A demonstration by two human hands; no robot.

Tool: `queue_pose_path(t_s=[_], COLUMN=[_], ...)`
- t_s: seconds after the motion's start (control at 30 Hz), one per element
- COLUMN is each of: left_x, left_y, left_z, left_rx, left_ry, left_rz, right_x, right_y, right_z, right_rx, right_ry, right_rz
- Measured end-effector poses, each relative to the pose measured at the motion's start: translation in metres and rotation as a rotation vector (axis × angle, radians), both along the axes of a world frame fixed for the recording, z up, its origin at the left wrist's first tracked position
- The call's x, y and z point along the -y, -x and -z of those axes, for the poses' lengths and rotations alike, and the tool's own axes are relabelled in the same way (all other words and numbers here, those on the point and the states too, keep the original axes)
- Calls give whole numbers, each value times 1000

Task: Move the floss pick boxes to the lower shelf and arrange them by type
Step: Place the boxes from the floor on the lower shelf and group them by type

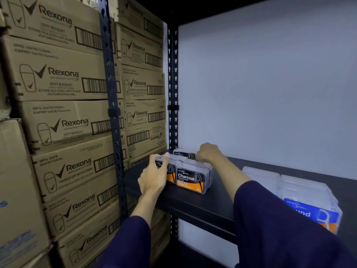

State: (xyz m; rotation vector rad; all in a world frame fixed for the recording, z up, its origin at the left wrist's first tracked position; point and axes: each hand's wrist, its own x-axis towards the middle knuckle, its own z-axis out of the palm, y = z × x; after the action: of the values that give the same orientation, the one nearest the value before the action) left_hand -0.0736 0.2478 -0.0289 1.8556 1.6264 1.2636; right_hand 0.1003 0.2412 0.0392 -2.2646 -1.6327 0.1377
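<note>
Several black-and-orange Charcoal floss pick boxes [192,177] stand in a cluster at the left end of a black shelf [193,204]. My left hand [154,176] grips the leftmost front box from its left side, thumb on top. My right hand [209,151] rests knuckles-up on the back of the cluster, beside a rear charcoal box [183,153]; what its fingers hold is hidden. At the shelf's right end stand clear boxes with blue-and-orange labels [311,207], partly hidden by my right sleeve.
Stacked Rexona cartons [63,120] fill the neighbouring rack on the left, behind a perforated black upright [113,105]. A second upright [172,84] stands at the shelf's back-left corner. A pale wall [270,84] closes the back. Another opening shows below the shelf.
</note>
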Motion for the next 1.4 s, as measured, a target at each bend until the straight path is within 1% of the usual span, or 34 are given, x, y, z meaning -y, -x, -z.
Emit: queue_pose_path(t_s=[0.07,0.1,0.13,0.2,0.33,0.4,0.47,0.57,0.7,0.8,0.9,0.97,1.17,1.27,1.4], left_x=[0,0,0,0,0,0,1,1,-2,-3,-5,-6,-6,-6,-4], left_y=[0,0,0,-1,-1,-1,0,0,-1,-1,-1,-2,-1,-1,0], left_z=[1,1,1,1,1,1,1,1,2,2,4,5,5,5,4], left_rx=[-2,-2,-2,-5,-9,-14,-15,-23,-29,-40,-37,-38,-51,-56,-67], left_ry=[-3,-3,-3,-5,-3,-5,-2,-3,-6,-13,-18,-22,-28,-23,-16], left_rz=[-7,-9,-10,-11,-16,-17,-14,-18,-33,-43,-53,-56,-59,-59,-46], right_x=[6,10,16,26,41,38,28,8,-11,-21,-29,-30,-21,-12,16], right_y=[-9,-14,-19,-29,-33,-33,-31,-23,-3,2,0,-3,0,8,23], right_z=[-3,-6,-11,-18,-25,-23,-21,-16,-12,-11,-11,-13,-25,-26,-16], right_rx=[-11,-45,-119,-291,-423,-495,-459,-326,-168,-93,-64,-63,-178,-201,-170], right_ry=[-35,-49,-52,-21,111,114,63,-25,-31,12,97,109,195,119,-118], right_rz=[2,-11,-35,-91,-182,-225,-232,-230,-238,-213,-191,-203,-267,-251,-160])
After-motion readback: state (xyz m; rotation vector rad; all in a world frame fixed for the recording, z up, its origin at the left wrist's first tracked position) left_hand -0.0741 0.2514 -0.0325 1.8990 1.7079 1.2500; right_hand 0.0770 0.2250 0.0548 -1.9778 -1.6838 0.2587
